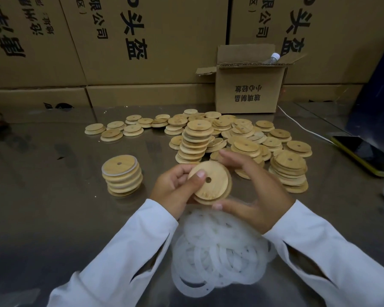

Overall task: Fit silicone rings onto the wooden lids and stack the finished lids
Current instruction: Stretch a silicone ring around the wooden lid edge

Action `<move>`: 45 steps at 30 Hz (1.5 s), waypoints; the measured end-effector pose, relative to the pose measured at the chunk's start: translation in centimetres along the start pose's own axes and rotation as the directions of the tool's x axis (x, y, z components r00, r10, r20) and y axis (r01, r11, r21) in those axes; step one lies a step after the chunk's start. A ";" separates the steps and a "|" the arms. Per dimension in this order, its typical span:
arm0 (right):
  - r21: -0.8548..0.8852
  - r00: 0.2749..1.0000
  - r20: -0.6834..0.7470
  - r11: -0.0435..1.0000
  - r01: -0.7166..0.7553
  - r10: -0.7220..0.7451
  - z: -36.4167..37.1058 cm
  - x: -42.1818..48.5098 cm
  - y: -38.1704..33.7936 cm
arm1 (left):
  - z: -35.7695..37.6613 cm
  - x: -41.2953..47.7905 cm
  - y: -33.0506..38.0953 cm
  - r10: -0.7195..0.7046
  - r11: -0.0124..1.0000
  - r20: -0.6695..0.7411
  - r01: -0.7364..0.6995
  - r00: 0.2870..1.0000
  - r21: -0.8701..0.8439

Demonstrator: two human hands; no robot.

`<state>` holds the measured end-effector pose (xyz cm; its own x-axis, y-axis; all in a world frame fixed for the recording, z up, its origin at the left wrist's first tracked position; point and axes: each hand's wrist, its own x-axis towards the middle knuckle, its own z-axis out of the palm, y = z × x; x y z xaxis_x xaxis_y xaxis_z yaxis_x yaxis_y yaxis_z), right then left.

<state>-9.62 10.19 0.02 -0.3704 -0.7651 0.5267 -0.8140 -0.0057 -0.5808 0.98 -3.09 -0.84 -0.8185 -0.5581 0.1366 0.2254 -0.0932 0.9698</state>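
A round wooden lid [213, 185] with a small centre hole is held up between both hands above the table. My left hand [175, 191] grips its left edge, thumb pressed on the lid's face. My right hand [255, 191] cups its right side, fingers over the top edge and thumb under the bottom edge. Whether a ring sits on this lid I cannot tell. A heap of white translucent silicone rings [220, 251] lies below my hands. To the left stands a short stack of ringed lids [122, 175]. Bare lids [242, 138] lie in piles and stacks behind.
A small open cardboard box [248, 89] holding a bottle stands at the back. Large cartons [142, 41] wall off the rear. A phone [364, 155] with a white cable lies at the right. The table [53, 185] is shiny metal.
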 end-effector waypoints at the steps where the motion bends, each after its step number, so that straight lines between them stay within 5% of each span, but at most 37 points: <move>1: -0.014 0.999 0.013 0.999 -0.039 0.039 -0.4 0.1 0.3 | -0.1 0.2 -0.1 -0.005 1.000 -0.027 0.005 1.000 -0.004; 8: -0.410 0.944 0.131 0.884 -0.227 0.303 -1.8 -0.2 2.4 | -0.3 0.4 -0.4 0.016 1.000 -0.082 -0.015 0.997 0.019; 16: -0.382 0.846 0.348 0.886 -0.264 0.403 -3.1 -0.1 2.4 | -0.9 0.5 -0.3 -0.011 1.000 -0.066 0.011 0.998 0.007; 24: -0.361 0.878 0.242 0.878 -0.314 0.413 -3.4 -0.2 1.9 | -0.7 0.4 0.2 -0.114 0.974 0.030 0.118 0.993 -0.195; 27: -0.255 0.912 0.173 0.911 -0.323 0.372 -3.5 -0.2 1.5 | -0.6 0.3 0.5 -0.168 0.931 0.082 0.186 0.982 -0.313; 30: 0.091 0.939 0.116 0.938 -0.334 0.323 -3.7 0.1 0.4 | -0.5 0.2 0.6 -0.206 0.915 0.057 0.213 0.977 -0.342; 32: 0.349 0.952 0.155 0.887 -0.303 0.265 -3.6 0.3 -0.6 | -0.6 0.3 0.5 -0.212 0.926 -0.001 0.200 0.977 -0.320; 36: 0.583 0.948 0.173 0.748 -0.317 0.267 -2.7 0.3 -1.3 | -0.4 0.3 0.6 -0.231 0.925 -0.031 0.210 0.973 -0.315; 45: 0.660 0.910 0.065 0.666 -0.347 0.410 -0.9 0.4 -0.5 | 0.9 -0.2 0.7 -0.287 0.916 0.108 0.305 0.952 -0.262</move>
<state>-9.77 10.40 1.06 -0.6418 -0.7400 0.2011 -0.1188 -0.1631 -0.9794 0.89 -2.30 0.02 -0.9010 -0.4151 -0.1260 0.0947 -0.4716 0.8767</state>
